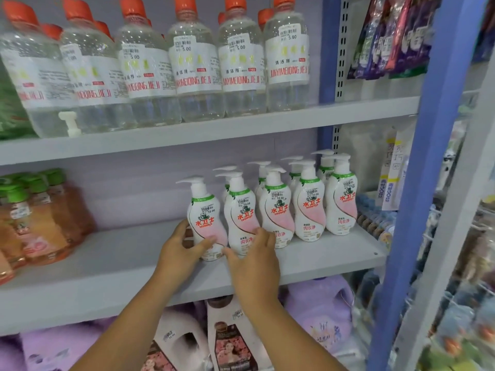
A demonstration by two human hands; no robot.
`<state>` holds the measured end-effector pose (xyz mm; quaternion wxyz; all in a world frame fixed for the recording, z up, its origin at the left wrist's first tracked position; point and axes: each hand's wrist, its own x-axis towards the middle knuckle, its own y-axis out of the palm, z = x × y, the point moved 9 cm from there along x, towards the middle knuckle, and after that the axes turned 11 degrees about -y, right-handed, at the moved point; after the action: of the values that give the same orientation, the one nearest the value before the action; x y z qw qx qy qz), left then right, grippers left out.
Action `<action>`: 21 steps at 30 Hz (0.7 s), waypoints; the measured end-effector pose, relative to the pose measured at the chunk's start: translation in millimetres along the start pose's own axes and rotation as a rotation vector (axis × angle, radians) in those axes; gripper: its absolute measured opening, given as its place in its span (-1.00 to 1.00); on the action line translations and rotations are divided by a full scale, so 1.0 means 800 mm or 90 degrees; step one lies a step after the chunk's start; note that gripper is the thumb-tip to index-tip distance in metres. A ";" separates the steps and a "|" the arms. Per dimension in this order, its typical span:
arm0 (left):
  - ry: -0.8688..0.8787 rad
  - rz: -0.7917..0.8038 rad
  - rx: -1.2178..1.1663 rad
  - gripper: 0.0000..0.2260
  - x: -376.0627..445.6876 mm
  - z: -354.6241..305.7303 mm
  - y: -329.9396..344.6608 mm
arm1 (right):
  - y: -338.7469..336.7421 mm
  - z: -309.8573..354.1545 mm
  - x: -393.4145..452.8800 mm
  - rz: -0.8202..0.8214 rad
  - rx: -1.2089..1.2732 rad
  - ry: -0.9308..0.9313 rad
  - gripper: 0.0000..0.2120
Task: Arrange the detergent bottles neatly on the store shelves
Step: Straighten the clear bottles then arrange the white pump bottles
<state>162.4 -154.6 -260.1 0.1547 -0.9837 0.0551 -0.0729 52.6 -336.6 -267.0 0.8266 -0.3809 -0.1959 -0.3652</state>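
Observation:
Several white and pink pump bottles stand in rows on the right half of the middle shelf [107, 269]. The leftmost pump bottle [205, 218] stands at the front, and my left hand [182, 250] grips its lower part with fingers behind and thumb in front. The second pump bottle [241, 212] stands right beside it. My right hand [254, 261] rests against the base of that second bottle with fingers spread and fairly straight. More pump bottles [308, 202] fill the rows to the right, up to the blue upright.
Clear bottles with orange caps [192, 65] line the top shelf. Orange bottles with green caps [40, 215] stand at the middle shelf's left end, with bare shelf between them and the pump bottles. Purple and white jugs [318, 314] sit below. A blue upright [417, 183] bounds the right.

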 end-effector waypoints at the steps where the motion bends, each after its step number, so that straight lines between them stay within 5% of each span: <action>1: 0.000 0.004 0.000 -0.55 0.001 0.000 0.000 | -0.001 0.000 0.002 -0.010 -0.003 0.020 -0.27; 17: -0.027 0.101 -0.084 -0.56 0.030 0.011 -0.001 | 0.005 0.009 0.014 -0.016 -0.179 0.092 -0.17; 21: -0.024 0.108 -0.097 -0.61 0.027 0.013 0.002 | 0.002 0.005 0.019 -0.011 -0.179 0.087 -0.29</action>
<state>185.2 -155.9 -268.0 0.0862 -0.9856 0.1405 -0.0369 64.0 -339.4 -255.9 0.7733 -0.4656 -0.0895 -0.4210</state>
